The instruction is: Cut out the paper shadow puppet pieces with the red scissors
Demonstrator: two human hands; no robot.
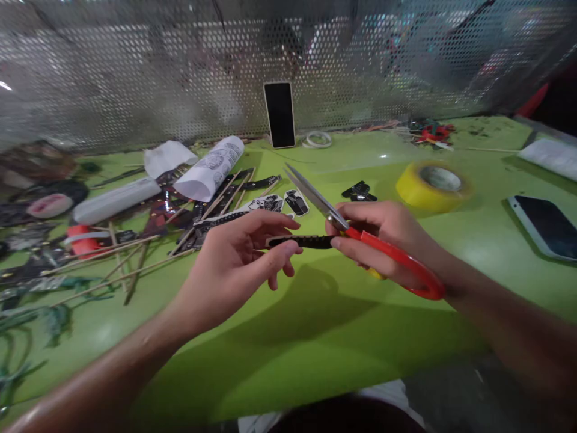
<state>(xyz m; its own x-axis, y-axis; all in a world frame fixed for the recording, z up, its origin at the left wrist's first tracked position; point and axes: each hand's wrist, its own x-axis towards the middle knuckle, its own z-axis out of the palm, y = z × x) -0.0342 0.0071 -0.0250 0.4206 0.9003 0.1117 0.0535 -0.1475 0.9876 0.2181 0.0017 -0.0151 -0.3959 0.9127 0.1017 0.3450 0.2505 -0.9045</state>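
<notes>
- Broadly, green tabletop [288, 373], beneath both hands.
- Left hand [243, 258]: thumb and fingers pinch one end of the black strip [311, 242].
- Right hand [383, 234]: fingers closed around the red-handled scissors [401, 261], thumb and fingertips gripping the strip's other end.
- Scissors: blades directed up and leftward, above the strip.
- Yellow tape roll [430, 186]: on the tabletop, beyond the right hand.
- Black strip: held between the hands, above the tabletop.
</notes>
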